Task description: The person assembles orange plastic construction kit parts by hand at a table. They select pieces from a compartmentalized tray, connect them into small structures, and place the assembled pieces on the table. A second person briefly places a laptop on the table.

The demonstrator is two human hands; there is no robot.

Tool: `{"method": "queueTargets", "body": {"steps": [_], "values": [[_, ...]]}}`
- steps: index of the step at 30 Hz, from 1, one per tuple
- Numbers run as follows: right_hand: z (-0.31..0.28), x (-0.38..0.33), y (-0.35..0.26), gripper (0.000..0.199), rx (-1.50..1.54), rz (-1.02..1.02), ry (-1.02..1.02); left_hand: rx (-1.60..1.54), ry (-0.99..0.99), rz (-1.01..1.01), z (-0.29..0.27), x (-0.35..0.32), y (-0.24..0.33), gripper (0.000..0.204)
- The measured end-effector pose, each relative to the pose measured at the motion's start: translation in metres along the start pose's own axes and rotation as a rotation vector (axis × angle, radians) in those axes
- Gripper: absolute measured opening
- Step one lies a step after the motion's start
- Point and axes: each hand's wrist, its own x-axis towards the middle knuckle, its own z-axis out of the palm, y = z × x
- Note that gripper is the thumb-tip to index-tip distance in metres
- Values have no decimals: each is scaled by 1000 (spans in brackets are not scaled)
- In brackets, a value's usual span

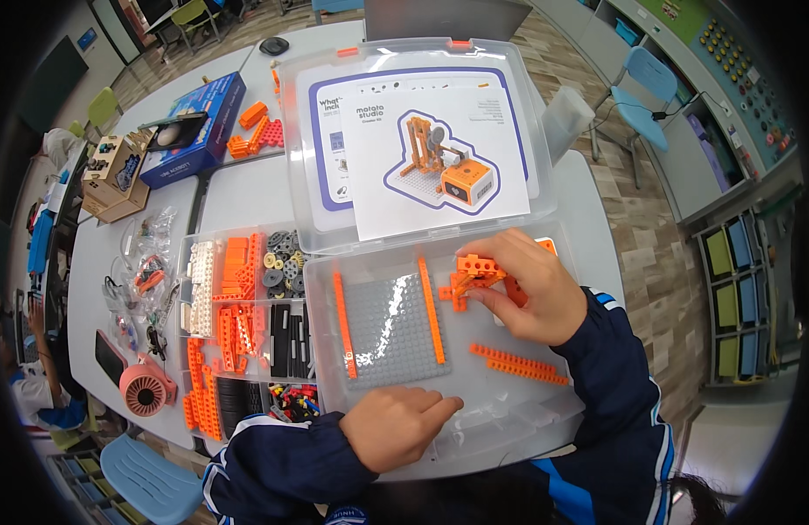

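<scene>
My right hand pinches a small cluster of orange building bricks between thumb and fingers, above the right half of a clear plastic box. My left hand is closed at the box's front side, fingers curled and pointing right, with nothing showing in it. Inside the box lies a grey studded baseplate, with an orange beam along its left edge and another orange beam along its right edge. Two more orange beams lie side by side below my right hand. An orange and white piece behind that hand is mostly hidden.
The box's raised lid holds a printed booklet picturing an orange model. At left stands a sorting tray of bricks, gears and tyres. Beyond it lie bagged cables, a pink fan and a blue carton.
</scene>
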Motion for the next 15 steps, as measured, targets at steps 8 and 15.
{"method": "queueTargets", "body": {"steps": [8, 15], "values": [[0, -2, 4, 44, -8, 5, -17, 2, -12, 2, 2, -1, -1, 35], [0, -2, 4, 44, 21, 9, -2, 3, -26, 1, 0, 0, 0, 35]]}}
